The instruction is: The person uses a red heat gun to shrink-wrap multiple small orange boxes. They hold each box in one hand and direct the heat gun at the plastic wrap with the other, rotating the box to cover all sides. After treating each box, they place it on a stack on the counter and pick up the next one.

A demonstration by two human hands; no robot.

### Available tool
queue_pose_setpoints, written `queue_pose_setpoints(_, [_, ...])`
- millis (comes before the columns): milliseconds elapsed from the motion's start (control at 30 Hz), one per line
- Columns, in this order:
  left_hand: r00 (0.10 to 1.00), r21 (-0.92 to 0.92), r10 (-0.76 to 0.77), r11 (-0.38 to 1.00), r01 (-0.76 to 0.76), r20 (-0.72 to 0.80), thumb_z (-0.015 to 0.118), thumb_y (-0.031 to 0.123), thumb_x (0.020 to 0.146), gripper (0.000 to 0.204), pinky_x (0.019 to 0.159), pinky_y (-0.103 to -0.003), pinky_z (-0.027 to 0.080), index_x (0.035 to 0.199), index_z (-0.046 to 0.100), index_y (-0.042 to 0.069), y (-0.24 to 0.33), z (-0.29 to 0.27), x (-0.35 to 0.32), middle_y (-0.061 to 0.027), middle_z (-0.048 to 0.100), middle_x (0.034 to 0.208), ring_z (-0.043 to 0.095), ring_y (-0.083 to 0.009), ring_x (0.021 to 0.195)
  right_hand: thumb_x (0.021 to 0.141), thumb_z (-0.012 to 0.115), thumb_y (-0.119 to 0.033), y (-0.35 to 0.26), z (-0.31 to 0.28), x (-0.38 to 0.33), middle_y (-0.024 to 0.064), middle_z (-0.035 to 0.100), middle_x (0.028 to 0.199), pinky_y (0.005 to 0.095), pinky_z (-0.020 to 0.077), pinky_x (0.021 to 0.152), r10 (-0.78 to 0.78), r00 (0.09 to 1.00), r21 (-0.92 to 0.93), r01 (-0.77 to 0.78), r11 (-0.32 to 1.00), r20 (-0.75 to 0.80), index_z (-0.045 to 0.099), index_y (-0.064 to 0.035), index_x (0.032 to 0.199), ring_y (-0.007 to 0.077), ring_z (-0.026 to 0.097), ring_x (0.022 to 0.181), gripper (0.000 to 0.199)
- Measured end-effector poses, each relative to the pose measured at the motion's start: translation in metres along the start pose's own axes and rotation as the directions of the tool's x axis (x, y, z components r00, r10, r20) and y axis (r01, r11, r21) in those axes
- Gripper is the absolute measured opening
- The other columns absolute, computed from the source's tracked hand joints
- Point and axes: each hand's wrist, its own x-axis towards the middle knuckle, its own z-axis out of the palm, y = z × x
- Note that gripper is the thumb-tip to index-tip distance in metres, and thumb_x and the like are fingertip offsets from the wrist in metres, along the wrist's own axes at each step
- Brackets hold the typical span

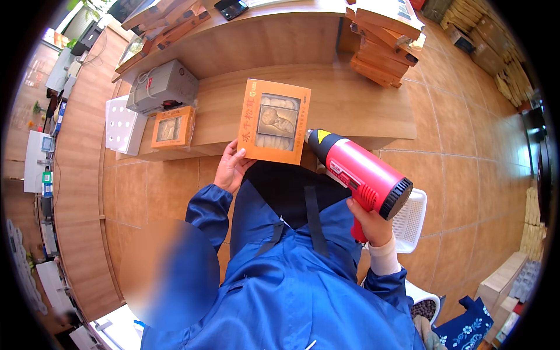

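Note:
My left hand (232, 168) grips the lower left corner of an orange carton (247, 131), thumb on its front. The carton is tilted up in front of my lap. Through its clear window several pale pieces show around a framed middle panel. My right hand (373, 224) is wrapped around the handle of a pinkish-red heat gun (364, 174) with a black rear cap. Its dark nozzle points left, close beside the carton's right edge. Whether the gun is running cannot be told.
A wooden table (233, 81) stands ahead, with a smaller orange carton (172, 129), a grey box (164, 87) and a white perforated block (123, 125) at its left. Stacked cartons (382, 49) rise at the far right. A white basket (415, 219) sits beside my right hand.

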Motion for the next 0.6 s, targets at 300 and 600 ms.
queue_pose_setpoints(300, [0.999,0.080,-0.020,0.997,0.018,0.028,0.057,0.011,0.086,0.042,0.087,-0.035,0.046,0.125,0.041,0.008,-0.011,0.014,-0.004,-0.0073,0.056,0.113,0.057,-0.0182,0.100,0.072,0.073,-0.009,-0.006,0.014,0.010,0.0078,0.062,0.096,0.0301,0.0474,0.077,-0.070,0.993,0.064,0.064,0.996,0.099,0.057,-0.0006,0.105,0.0174,0.060,0.086,0.038])
queue_pose_setpoints(600, [0.998,0.126,-0.042,0.991,0.035,0.052,0.056,0.018,0.086,0.046,0.088,-0.032,0.046,0.128,0.041,0.006,0.016,-0.014,-0.004,-0.0062,0.055,0.118,0.055,-0.0160,0.105,0.073,0.072,-0.008,-0.005,-0.016,0.005,0.0054,0.062,0.093,0.0292,0.0472,0.075,0.042,0.999,-0.016,-0.042,0.999,-0.015,0.058,-0.0003,0.103,0.0140,0.058,0.082,0.034])
